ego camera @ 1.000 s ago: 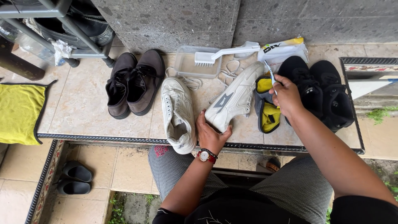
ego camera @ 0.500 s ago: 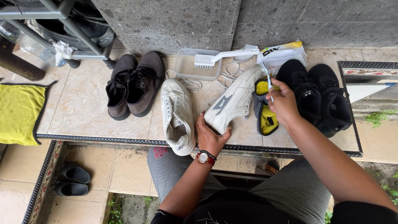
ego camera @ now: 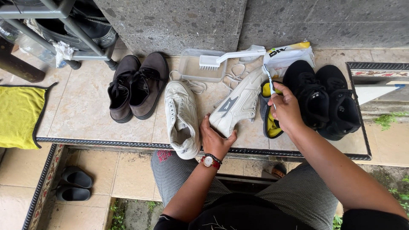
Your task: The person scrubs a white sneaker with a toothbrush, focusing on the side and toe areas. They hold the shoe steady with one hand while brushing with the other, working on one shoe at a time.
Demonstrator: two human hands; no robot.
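White sneaker (ego camera: 237,104) number one of two lies tilted on its side on the tiled ledge (ego camera: 81,115), heel toward the person, and the left hand (ego camera: 216,139) curls around that heel, fingers pressed on the sole edge. A wristwatch (ego camera: 210,160) sits on that wrist. The right hand (ego camera: 286,108) pinches one toothbrush (ego camera: 269,83) between thumb and fingers, its bristle end up against the sneaker's toe.

The head view, the only one, gives these counts: six shoes on the ledge, made up of two white sneakers, the second (ego camera: 182,119) upright just left of the held one, two dark brown shoes (ego camera: 137,85) side by side farther left, and two black shoes (ego camera: 326,100) to the right. One clear plastic tub (ego camera: 194,68) stands by the wall with one white scrub brush (ego camera: 230,57) across its rim. One white and yellow pouch (ego camera: 289,53) lies beside it. One yellow cloth (ego camera: 17,115) hangs at the left edge. Two dark sandals (ego camera: 74,185) sit on the floor below.
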